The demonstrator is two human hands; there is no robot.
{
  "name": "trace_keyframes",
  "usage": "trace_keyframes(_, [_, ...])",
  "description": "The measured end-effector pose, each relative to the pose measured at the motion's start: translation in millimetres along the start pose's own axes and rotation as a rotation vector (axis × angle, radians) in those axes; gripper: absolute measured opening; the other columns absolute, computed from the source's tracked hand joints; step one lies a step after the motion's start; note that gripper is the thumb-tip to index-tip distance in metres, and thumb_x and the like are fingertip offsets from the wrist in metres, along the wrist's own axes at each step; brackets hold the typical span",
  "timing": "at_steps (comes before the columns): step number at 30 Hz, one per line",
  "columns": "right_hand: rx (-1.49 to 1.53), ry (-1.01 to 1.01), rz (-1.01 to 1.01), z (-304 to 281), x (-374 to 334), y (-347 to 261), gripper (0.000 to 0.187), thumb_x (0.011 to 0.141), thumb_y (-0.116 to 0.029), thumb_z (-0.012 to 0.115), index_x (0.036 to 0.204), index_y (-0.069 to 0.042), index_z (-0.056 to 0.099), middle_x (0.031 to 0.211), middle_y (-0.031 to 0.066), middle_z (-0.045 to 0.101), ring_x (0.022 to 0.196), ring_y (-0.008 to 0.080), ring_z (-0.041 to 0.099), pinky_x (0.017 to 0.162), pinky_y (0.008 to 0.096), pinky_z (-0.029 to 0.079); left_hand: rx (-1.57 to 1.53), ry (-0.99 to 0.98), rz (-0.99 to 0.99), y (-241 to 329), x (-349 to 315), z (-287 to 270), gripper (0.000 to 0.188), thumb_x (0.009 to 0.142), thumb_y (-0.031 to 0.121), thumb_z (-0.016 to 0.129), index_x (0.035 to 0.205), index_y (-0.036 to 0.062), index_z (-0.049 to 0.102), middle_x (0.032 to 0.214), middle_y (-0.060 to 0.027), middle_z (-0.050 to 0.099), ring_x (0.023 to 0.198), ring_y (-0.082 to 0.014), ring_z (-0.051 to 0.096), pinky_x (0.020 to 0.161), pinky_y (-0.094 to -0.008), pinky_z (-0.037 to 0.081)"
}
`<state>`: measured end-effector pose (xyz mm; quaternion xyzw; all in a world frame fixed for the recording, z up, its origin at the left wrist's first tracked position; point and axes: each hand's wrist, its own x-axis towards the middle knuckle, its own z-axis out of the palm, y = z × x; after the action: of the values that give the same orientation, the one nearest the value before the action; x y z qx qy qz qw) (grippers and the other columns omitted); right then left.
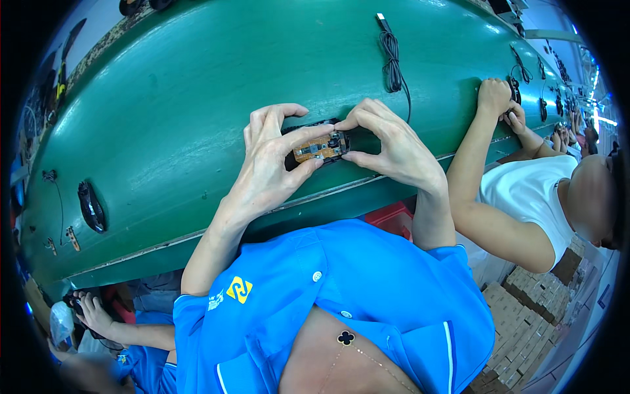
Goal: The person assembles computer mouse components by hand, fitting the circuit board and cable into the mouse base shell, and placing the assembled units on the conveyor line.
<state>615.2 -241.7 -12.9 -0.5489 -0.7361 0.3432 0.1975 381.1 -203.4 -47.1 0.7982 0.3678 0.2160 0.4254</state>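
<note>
An orange-brown circuit board (307,152) sits in a black, open computer mouse shell (344,142) on the green work surface (190,125), right in front of me. The thumb and index finger of my left hand (266,154) grip the board's left and middle part. My right hand (397,144) pinches the right end of the shell, index finger on the far side and thumb on the near side. Both hands are closed on the same assembly. A thin black cable runs down toward my right hand from a coiled USB cable (392,62); where it ends is hidden.
On the left lie a glossy black mouse cover (91,207), a small circuit board (72,238) and a thin cable (59,197). A person in white (525,190) works close on my right, another in blue (147,354) at lower left. Brown cartons (525,315) stand at lower right.
</note>
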Motion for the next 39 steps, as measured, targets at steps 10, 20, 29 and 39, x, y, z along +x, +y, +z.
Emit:
trace_keyframes(10, [0.026, 0.065, 0.026, -4, -3, 18, 0.043, 0.073, -0.003, 0.077, 0.115, -0.005, 0.067, 0.099, 0.0059, 0.055, 0.088, 0.0226, 0.052, 0.082, 0.0324, 0.043, 0.025, 0.014, -0.035, 3, 12, 15, 0.042, 0.081, 0.015, 0.076, 0.123, 0.0191, 0.073, 0.133, -0.0103, 0.050, 0.124, -0.0296, 0.039, 0.108, -0.0446, 0.031])
trace_keyframes(20, [-0.055, 0.014, -0.021, -12, -9, 22, 0.044, 0.073, -0.006, 0.078, 0.116, -0.007, 0.068, 0.100, 0.0045, 0.055, 0.095, 0.0214, 0.050, 0.087, 0.0336, 0.041, 0.012, -0.033, 0.002, 8, 13, 15, 0.044, 0.080, 0.014, 0.078, 0.124, 0.0183, 0.072, 0.131, -0.0096, 0.051, 0.123, -0.0287, 0.040, 0.107, -0.0443, 0.031])
trace_keyframes(29, [0.007, 0.090, -0.041, -3, -11, 29, 0.057, 0.072, -0.009, 0.083, 0.125, -0.010, 0.064, 0.107, 0.0075, 0.056, 0.100, 0.0245, 0.050, 0.092, 0.0351, 0.044, 0.074, 0.050, 0.066, 5, 13, 27, 0.044, 0.076, 0.012, 0.080, 0.119, 0.0144, 0.072, 0.129, -0.0097, 0.052, 0.121, -0.0285, 0.041, 0.106, -0.0429, 0.033])
trace_keyframes(39, [0.088, 0.013, -0.069, 34, 1, 19, 0.066, 0.076, -0.024, 0.084, 0.137, -0.012, 0.062, 0.108, 0.0069, 0.054, 0.104, 0.0226, 0.047, 0.093, 0.0339, 0.040, 0.096, 0.066, 0.078, -9, -8, 6, 0.042, 0.076, 0.011, 0.079, 0.117, 0.0099, 0.072, 0.125, -0.0130, 0.053, 0.117, -0.0287, 0.044, 0.099, -0.0416, 0.040])
